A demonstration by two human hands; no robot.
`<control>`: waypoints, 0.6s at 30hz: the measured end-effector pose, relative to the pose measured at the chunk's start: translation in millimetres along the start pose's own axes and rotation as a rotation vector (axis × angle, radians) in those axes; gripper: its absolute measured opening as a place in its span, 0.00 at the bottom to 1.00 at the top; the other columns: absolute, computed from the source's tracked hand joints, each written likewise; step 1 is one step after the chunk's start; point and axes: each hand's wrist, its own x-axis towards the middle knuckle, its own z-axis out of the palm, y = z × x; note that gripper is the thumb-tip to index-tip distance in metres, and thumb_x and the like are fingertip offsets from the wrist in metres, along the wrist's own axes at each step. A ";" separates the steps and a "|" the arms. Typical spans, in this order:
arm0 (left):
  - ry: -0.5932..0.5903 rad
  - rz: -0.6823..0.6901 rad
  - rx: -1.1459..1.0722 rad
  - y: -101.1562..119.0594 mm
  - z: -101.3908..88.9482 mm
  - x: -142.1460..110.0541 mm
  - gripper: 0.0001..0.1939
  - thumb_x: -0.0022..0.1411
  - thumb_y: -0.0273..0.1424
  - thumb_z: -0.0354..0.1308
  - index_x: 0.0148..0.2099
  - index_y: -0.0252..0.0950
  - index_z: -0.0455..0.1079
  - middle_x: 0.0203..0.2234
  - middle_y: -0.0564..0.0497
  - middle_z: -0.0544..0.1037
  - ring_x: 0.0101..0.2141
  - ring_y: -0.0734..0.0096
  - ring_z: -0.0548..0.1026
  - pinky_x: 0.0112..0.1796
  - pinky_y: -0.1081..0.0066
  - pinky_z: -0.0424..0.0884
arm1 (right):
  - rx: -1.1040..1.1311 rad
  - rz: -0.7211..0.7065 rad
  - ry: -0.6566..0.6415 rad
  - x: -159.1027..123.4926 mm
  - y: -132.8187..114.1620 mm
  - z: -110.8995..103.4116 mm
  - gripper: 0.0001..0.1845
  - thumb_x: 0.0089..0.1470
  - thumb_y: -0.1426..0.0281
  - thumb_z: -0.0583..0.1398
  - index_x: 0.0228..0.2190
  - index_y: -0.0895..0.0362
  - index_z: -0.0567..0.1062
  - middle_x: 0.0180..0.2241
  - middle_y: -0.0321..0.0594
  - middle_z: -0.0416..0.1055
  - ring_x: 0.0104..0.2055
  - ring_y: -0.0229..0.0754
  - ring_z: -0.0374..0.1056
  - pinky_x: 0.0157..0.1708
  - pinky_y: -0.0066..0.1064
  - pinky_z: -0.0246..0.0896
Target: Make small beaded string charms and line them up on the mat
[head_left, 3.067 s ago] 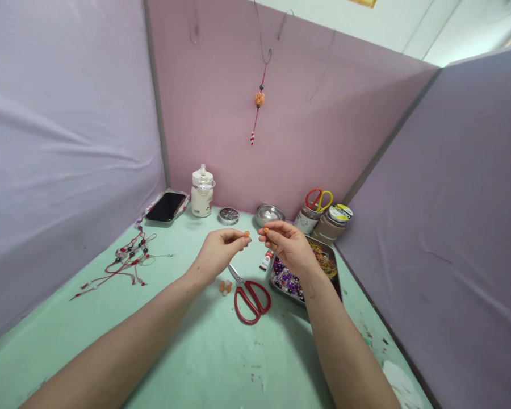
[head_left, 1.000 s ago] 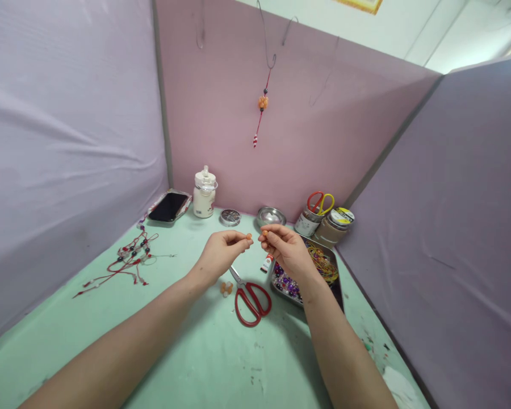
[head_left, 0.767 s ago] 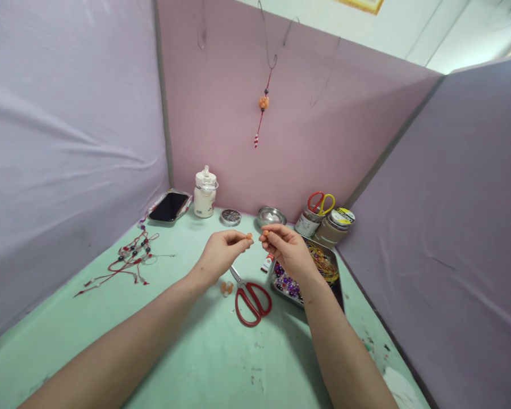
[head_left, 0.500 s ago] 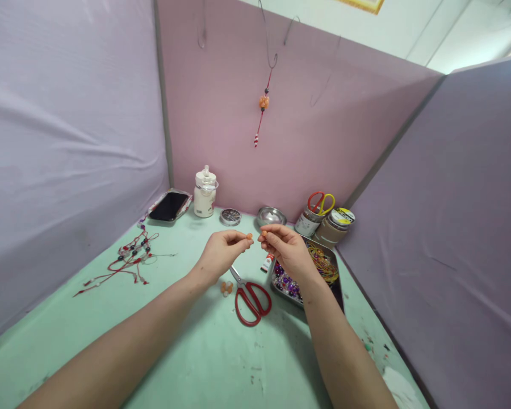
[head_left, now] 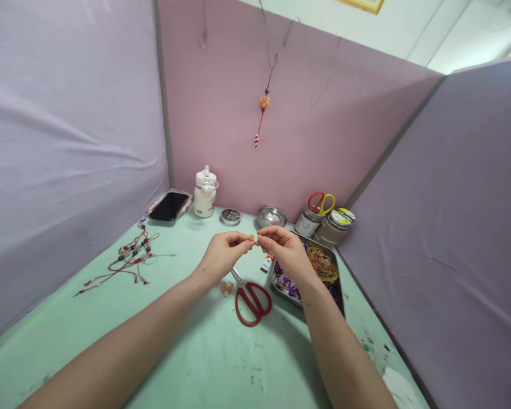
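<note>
My left hand (head_left: 225, 253) pinches a small orange bead (head_left: 251, 237) between thumb and forefinger. Facing it, my right hand (head_left: 286, 250) is closed on another orange bead (head_left: 259, 240), and the fingertips of both hands almost meet above the table. Any thread between the beads is too fine to make out. Below the hands lie scissors (head_left: 254, 304) with red handles, their blades pointing away from me. A cluster of orange and clear beads (head_left: 227, 288) rests just left of the scissors.
Right of the hands, a metal tray (head_left: 344, 301) holds beads and coloured cords (head_left: 322, 263). Behind stand a metal bowl (head_left: 271, 217), jars (head_left: 337, 226), a thread spool (head_left: 230, 216), a white bottle (head_left: 205, 196) and a phone (head_left: 169, 206). Knotted red cords (head_left: 132, 253) lie left; a beaded charm (head_left: 264, 103) hangs above.
My right hand has moved slightly left and down, bringing its bead close to the one in my left hand. My left hand has shifted a touch to the right.
</note>
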 end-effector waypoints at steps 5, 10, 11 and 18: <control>-0.014 -0.005 -0.047 -1.5 1.4 -0.5 0.10 0.52 0.37 0.60 0.31 0.34 0.75 0.28 0.49 0.77 0.32 0.68 0.71 0.36 0.68 0.65 | -0.060 -0.028 -0.006 -1.9 -5.3 3.6 0.08 0.47 0.64 0.66 0.30 0.54 0.78 0.29 0.36 0.74 0.31 0.37 0.65 0.32 0.30 0.58; -0.019 -0.004 -0.079 -3.6 1.6 0.3 0.11 0.52 0.37 0.60 0.31 0.34 0.75 0.27 0.50 0.76 0.32 0.69 0.70 0.37 0.68 0.65 | -0.078 -0.034 -0.001 -1.8 -4.5 3.5 0.08 0.47 0.64 0.66 0.30 0.54 0.78 0.29 0.36 0.74 0.31 0.37 0.65 0.31 0.30 0.58; -0.017 -0.011 -0.086 -3.5 1.7 0.4 0.11 0.52 0.37 0.60 0.31 0.34 0.75 0.27 0.49 0.76 0.32 0.69 0.70 0.37 0.68 0.65 | -0.075 -0.027 0.011 -1.4 -3.6 2.5 0.08 0.47 0.64 0.66 0.30 0.54 0.78 0.27 0.36 0.73 0.29 0.37 0.64 0.30 0.30 0.57; -0.006 -0.052 -0.102 -3.6 2.7 0.9 0.11 0.50 0.38 0.61 0.29 0.34 0.75 0.29 0.48 0.77 0.32 0.69 0.71 0.37 0.68 0.65 | 0.238 0.051 0.074 3.3 1.9 -3.9 0.11 0.44 0.64 0.68 0.32 0.53 0.77 0.29 0.36 0.72 0.28 0.34 0.63 0.28 0.27 0.57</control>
